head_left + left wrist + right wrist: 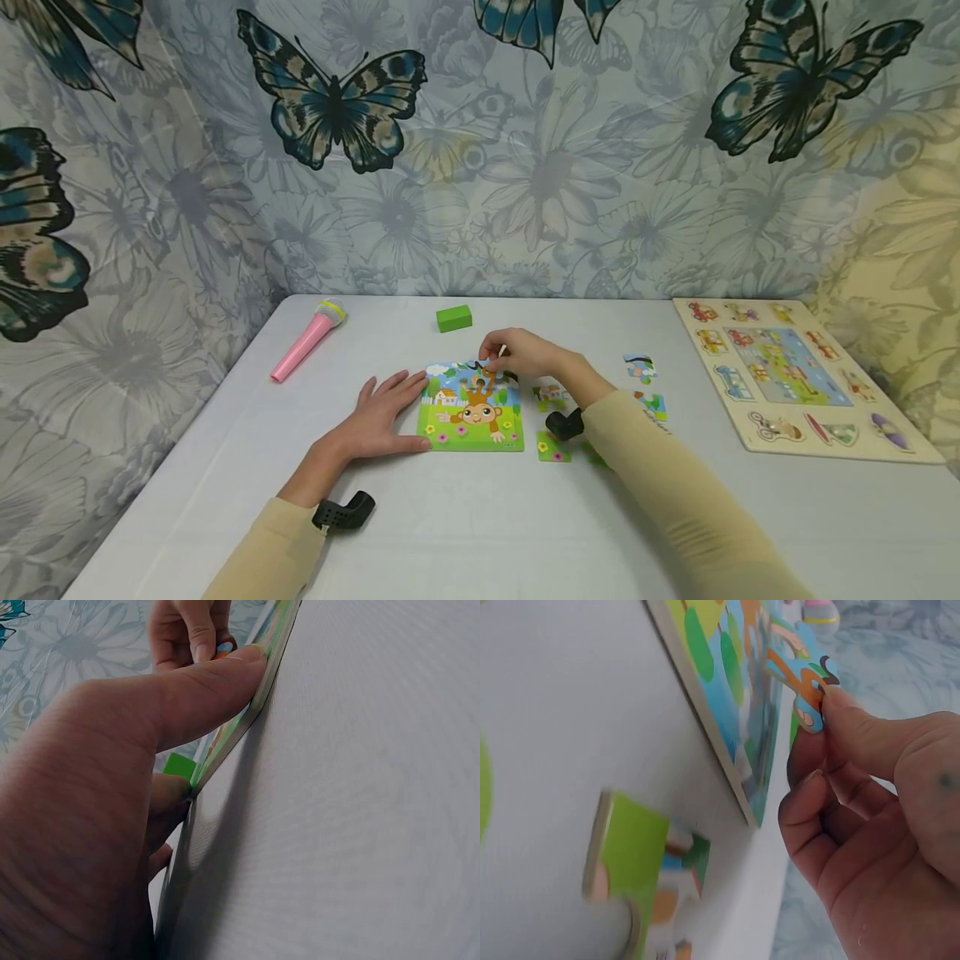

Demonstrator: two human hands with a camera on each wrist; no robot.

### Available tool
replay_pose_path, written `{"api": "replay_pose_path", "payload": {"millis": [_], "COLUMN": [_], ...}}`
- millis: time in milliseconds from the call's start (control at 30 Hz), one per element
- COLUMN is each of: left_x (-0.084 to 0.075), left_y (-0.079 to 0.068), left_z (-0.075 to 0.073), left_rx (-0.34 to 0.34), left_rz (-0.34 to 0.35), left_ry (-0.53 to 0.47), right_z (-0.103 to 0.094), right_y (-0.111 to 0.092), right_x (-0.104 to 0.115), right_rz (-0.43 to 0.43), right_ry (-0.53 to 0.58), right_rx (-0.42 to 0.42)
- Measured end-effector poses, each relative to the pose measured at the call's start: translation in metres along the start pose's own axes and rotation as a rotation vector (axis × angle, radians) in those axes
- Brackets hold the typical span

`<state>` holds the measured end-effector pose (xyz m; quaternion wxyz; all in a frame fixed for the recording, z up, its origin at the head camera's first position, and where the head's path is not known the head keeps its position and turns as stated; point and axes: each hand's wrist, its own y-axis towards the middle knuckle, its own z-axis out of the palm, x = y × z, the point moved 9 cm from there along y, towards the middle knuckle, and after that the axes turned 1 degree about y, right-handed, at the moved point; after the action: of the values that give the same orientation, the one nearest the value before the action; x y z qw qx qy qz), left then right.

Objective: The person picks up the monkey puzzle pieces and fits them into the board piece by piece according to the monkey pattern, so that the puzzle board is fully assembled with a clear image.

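Observation:
A jigsaw board with a monkey picture [468, 433] lies on the white table. My left hand [386, 421] rests at its left side, fingers spread near the upper left edge and the thumb [217, 694] straight on the lower left corner. Above the board's top edge, my right hand [521, 354] pinches a puzzle piece [802, 664] between thumb and fingertips. That piece is blue with orange and a dark curl. Seen from the right wrist, it is raised and tilted over the board.
Loose puzzle pieces [553, 447] lie right of the board, some partly hidden under the right forearm. A green block [453, 318] sits behind it. The pink toy microphone [307, 343] lies at back left, and a large wooden picture board [738, 429] at the right.

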<state>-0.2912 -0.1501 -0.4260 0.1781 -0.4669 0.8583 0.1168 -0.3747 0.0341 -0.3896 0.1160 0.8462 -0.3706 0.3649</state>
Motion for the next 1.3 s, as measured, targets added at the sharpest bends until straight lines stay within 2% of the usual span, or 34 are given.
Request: {"api": "replay_pose_path", "payload": {"millis": [533,967,1133,1300], "left_x": [-0.002,-0.002,-0.001,-0.001], "left_y": [0.001,0.0,0.0,0.0], "left_z": [-0.001,-0.001,-0.002,-0.001], "left_rx": [0.001,-0.004,-0.003,-0.003], "left_rz": [-0.003,0.001,-0.004,0.0], "left_ry": [0.001,0.0,-0.003,-0.005], "right_z": [0.008,0.009,0.014,0.022], "right_y": [0.015,0.01,0.01,0.011], "right_x": [-0.001,0.006,0.009,0.008], "right_rz": [0.073,0.053,0.05,0.062], "right_ry": [-0.094,-0.127,-0.124,-0.179], "right_rx": [-0.026,-0.02,0.018,0.079]}}
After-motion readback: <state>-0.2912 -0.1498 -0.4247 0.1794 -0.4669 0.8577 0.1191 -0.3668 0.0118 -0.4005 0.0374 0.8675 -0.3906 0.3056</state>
